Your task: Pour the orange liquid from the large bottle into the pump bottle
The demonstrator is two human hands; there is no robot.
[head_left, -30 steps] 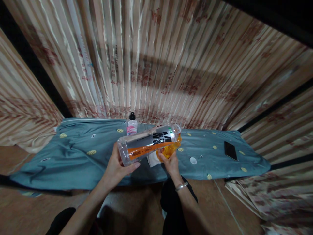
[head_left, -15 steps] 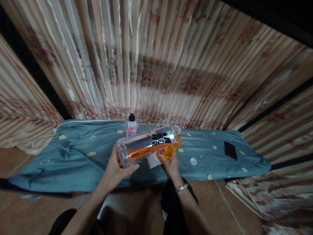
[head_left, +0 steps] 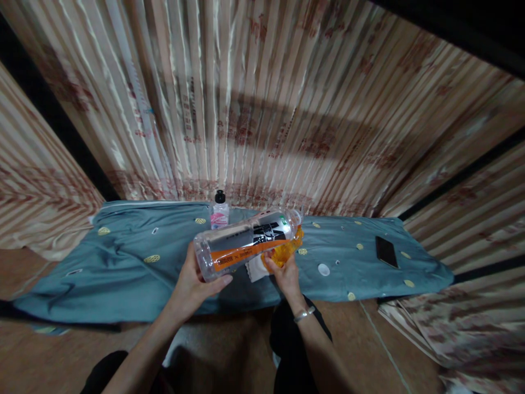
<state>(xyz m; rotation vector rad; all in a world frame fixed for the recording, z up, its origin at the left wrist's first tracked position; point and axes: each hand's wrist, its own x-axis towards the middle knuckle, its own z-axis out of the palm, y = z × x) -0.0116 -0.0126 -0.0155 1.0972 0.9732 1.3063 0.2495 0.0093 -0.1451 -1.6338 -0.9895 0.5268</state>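
My left hand [head_left: 198, 282] grips the base of a large clear plastic bottle [head_left: 246, 243] with a silver and orange label. The bottle lies tilted, its mouth up and to the right. Lower right of its neck, my right hand [head_left: 287, 273] is closed on a translucent orange, bumpy-looking thing [head_left: 284, 254], whose exact kind I cannot make out. The bottle's neck overlaps the orange thing; whether they touch is unclear. Partly hidden beneath them is a white crinkle-edged piece [head_left: 256, 270], perhaps a wrapper or tissue.
Behind the large bottle stands a small clear bottle [head_left: 220, 210] with a black cap and pink label. A white round disc [head_left: 324, 270] and a dark phone [head_left: 386, 252] lie on the blue-green patterned sheet [head_left: 131, 284]. Striped curtains [head_left: 254, 109] and dark frame bars surround the bed.
Almost nothing differs. The view has shifted very slightly, and both hands keep their hold on the bottle and the orange thing.
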